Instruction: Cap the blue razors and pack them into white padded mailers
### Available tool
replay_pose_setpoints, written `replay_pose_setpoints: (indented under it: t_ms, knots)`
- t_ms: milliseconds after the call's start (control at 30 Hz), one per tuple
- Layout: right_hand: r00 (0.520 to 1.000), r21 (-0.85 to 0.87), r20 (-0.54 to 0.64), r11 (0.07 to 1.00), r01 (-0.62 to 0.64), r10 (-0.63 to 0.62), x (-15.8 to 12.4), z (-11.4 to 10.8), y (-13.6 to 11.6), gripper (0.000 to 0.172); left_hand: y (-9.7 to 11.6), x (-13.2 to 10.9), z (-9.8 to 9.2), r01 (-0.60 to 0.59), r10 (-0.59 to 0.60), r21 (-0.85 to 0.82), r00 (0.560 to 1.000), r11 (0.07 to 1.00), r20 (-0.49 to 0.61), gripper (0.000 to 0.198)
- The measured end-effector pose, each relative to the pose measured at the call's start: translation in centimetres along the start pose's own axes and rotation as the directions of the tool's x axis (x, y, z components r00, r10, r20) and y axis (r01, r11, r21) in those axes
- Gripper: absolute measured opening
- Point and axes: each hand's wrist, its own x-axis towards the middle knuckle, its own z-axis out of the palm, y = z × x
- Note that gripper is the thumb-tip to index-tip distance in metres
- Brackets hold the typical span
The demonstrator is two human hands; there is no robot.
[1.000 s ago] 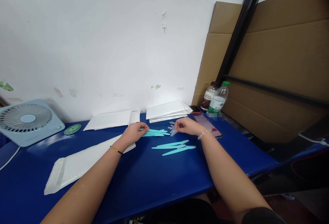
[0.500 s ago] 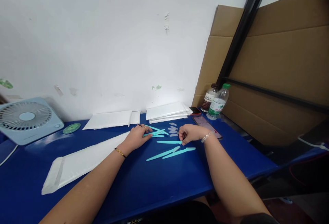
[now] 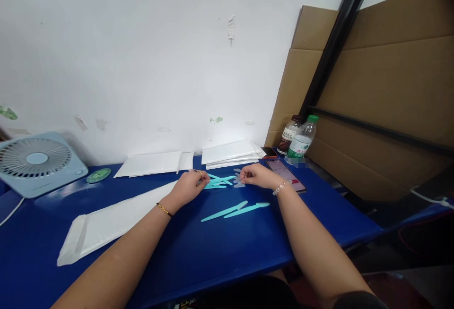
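Observation:
My left hand (image 3: 193, 184) is closed, thumb and fingers pinching the handle end of a turquoise eyebrow razor (image 3: 220, 182) at a small crossed pile of such razors. Which razors in the pile are held and which lie loose is hard to tell. My right hand (image 3: 255, 175) is closed in a pinch just right of the pile, over several small clear plastic blade covers (image 3: 238, 184). Its fingers hide whatever is between them. Closer to me, two more turquoise razors (image 3: 227, 211) lie side by side on the blue table (image 3: 213, 247).
A long white padded envelope (image 3: 109, 219) lies left, partly under my left arm. White envelopes (image 3: 152, 164) and a stack of them (image 3: 230, 152) rest along the wall. A blue fan (image 3: 42, 162), a green disc (image 3: 99, 175), a phone (image 3: 287, 172) and two bottles (image 3: 301, 139) stand around.
My right hand has moved up and left to the clear covers. The razor it was pinching no longer lies in its former place in front of the pile. My left hand has barely shifted.

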Motion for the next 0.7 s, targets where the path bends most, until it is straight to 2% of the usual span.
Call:
replay_pose_setpoints:
  t_ms: [67, 133, 200, 233, 300, 400, 567, 700]
  knots:
    - [1.0, -0.015, -0.026, 1.0, -0.011, 0.011, -0.2, -0.4, 0.1, 0.015, -0.7, -0.1, 0.0, 0.032, -0.03, 0.046, 0.999, 0.998, -0.04, 0.028]
    - [0.999, -0.044, -0.017, 0.998, 0.043, -0.044, -0.4, -0.6, 0.0, 0.021, -1.0, -0.1, 0.2, 0.013, -0.008, 0.081, 0.998, 0.997, -0.056, 0.039]
    - [0.99, -0.053, 0.072, 0.991, 0.124, -0.121, -0.5, -0.3, -0.5, 0.024, -1.1, -0.2, 0.5, -0.016, 0.019, 0.1, 0.999, 0.995, -0.029, 0.052]
    - [0.979, -0.05, 0.14, 0.987, 0.154, -0.146, -0.6, 0.0, -0.8, 0.026, -1.1, -0.2, 0.7, -0.023, 0.024, 0.102, 1.0, 0.994, -0.007, 0.052]
    - [0.951, -0.063, 0.263, 0.981, 0.183, -0.161, -0.5, 0.7, -1.5, 0.026, -0.9, -0.2, 1.0, -0.025, 0.022, 0.107, 0.999, 0.994, 0.027, 0.044]
    - [0.929, -0.121, 0.338, 0.973, 0.199, -0.148, -0.2, 1.7, -2.2, 0.019, -0.8, -0.1, 1.1, -0.018, 0.013, 0.133, 0.999, 0.991, 0.038, 0.033]
    - [0.944, -0.161, 0.298, 0.967, 0.196, -0.142, 0.0, 2.0, -2.2, 0.013, -0.4, -0.2, 0.6, -0.005, 0.004, 0.107, 1.0, 0.994, 0.01, 0.032]
    - [0.978, -0.129, 0.159, 0.979, 0.157, -0.136, 0.0, 1.9, -2.1, 0.013, 1.1, -0.5, -0.4, -0.033, 0.028, -0.083, 0.998, 0.996, -0.063, 0.042]
